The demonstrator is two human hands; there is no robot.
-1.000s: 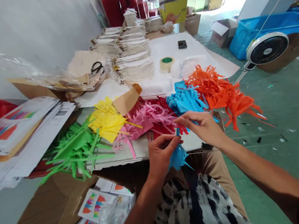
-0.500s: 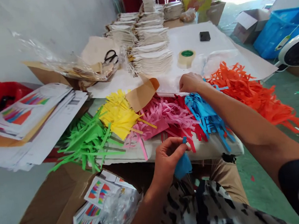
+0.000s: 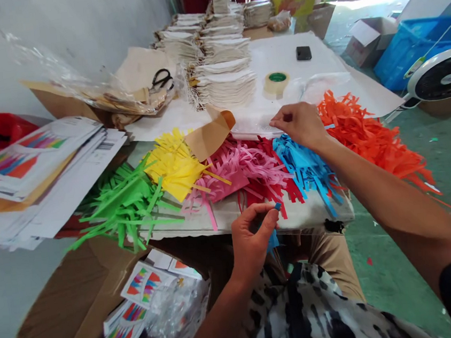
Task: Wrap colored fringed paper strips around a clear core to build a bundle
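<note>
My left hand [image 3: 252, 236] is in front of the table edge, thumb and fingers pinched on a blue tissue tassel [image 3: 272, 240]. Its small folded tip pokes out above the thumb; the rest hangs partly hidden behind the hand. Farther forward, my right hand [image 3: 299, 123] hovers at the clear plastic sheets [image 3: 255, 125], its thumb and fingertips brought together; whether they grip a sheet I cannot make out. Below it lies a pile of blue tassels [image 3: 299, 164]. Pink tassels [image 3: 245, 164], yellow tassels [image 3: 175, 169] and green tassels [image 3: 127, 206] lie leftward, orange tassels [image 3: 371, 143] rightward.
Stacked white bundles with strings [image 3: 225, 88] stand farther back, beside a tape roll [image 3: 277, 84] and a black phone [image 3: 303, 53]. Scissors [image 3: 162, 79] lie left. Printed cards [image 3: 35, 162] are piled at left. An open carton [image 3: 63, 310] sits below; a fan [image 3: 445, 78] stands right.
My right hand has shifted slightly right and turned, with its fingertips now showing. The left hand keeps its pinch on the blue tassel, which is now more hidden. The view has shifted slightly.
</note>
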